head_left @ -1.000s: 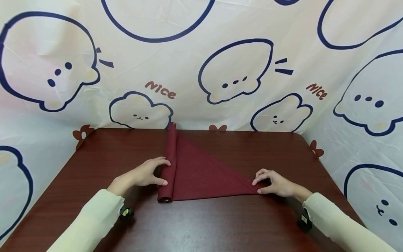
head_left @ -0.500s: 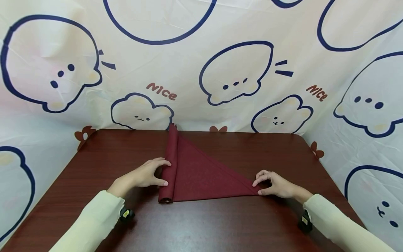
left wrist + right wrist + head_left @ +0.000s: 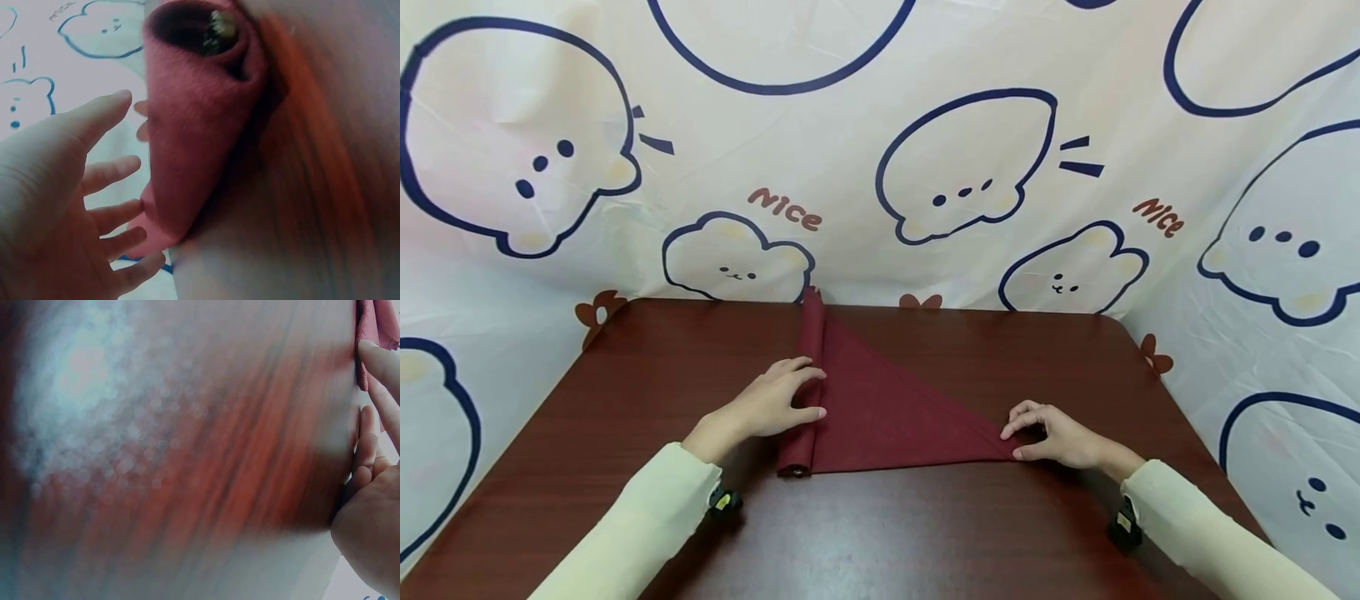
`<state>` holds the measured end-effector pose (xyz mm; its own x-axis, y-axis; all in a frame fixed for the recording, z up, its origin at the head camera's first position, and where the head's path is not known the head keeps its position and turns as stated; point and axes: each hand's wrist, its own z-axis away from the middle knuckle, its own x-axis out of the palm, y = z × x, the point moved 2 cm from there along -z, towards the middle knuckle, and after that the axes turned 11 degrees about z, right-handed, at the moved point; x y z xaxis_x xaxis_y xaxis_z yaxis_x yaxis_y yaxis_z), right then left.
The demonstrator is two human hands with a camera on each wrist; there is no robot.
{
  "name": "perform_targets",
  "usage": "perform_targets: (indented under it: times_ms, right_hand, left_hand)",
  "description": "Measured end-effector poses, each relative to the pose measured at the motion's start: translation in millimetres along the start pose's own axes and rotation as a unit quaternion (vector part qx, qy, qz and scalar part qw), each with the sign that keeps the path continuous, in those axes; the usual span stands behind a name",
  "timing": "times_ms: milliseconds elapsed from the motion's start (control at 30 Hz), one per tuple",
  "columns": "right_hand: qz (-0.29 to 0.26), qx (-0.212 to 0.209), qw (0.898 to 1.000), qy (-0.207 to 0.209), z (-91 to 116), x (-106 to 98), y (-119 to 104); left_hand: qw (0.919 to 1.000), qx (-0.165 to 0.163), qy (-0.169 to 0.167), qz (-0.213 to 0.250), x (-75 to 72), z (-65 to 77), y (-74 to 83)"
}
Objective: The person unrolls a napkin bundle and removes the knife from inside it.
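Note:
A dark red cloth lies on the table, its flat part tapering to a corner at the right. Its left side is wound into a long roll, which points away from me. Over the roll is my left hand, with fingers spread and fingertips at its right side in the head view. The left wrist view shows those fingers apart beside the roll, whose near end has a small brownish-gold piece inside. My right hand pinches the cloth's right corner between thumb and fingers; the right wrist view catches only the cloth's edge.
The brown wooden table has rounded far corners. A pale curtain with cartoon outlines hangs behind it and along both sides. The roll's far end reaches the table's back edge. A small dark camera sits at the left wrist, another at the right.
My left hand has shifted right and slightly away from me, from the roll's left side to over its top. My right hand and the cloth have stayed in place.

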<state>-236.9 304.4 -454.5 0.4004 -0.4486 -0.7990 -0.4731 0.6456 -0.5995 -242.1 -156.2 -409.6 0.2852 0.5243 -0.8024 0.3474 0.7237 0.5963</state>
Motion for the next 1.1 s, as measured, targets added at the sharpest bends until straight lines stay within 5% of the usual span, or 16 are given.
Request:
perform_targets:
  times_ms: [300, 1100]
  right_hand:
    - [0.002, -0.003, 1.000, 0.001, -2.9, -3.0, -1.5]
    - [-0.001, -0.005, 1.000, -0.006, -2.5, -1.3, -1.1]
  left_hand:
    - [0.9975, -0.025, -0.035, -0.056, 8.0, 1.1, -0.1]
    - [0.9987, -0.040, -0.026, -0.020, -22.4, 28.3, -30.2]
